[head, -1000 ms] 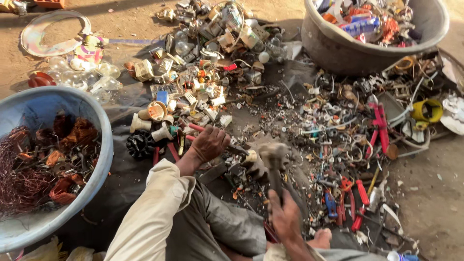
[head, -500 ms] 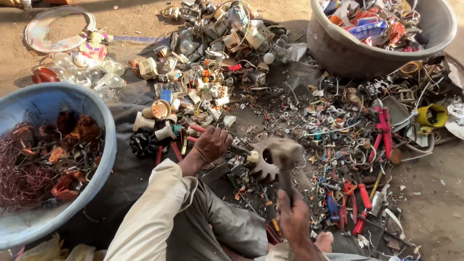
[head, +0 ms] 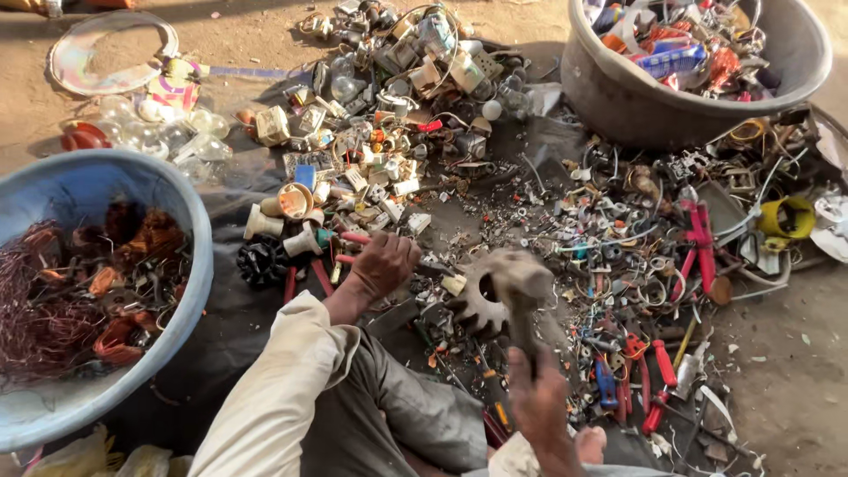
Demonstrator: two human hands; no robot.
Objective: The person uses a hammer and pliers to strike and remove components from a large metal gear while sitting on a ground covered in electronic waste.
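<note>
Hammer [head: 517, 291] | gear-shaped head, blurred | right hand [head: 541, 408] clasps handle

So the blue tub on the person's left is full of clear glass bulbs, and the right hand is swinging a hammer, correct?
Not quite. In the head view the blue tub holds tangled copper wire and reddish coils; the clear bulbs lie on the ground beyond it. The right hand does grip a hammer.

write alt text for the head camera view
A seated person's right hand raises a hammer over a toothed gear, while the left hand presses into scattered electrical scrap. A blue basin of copper wire sits left, a grey tub upper right.
</note>
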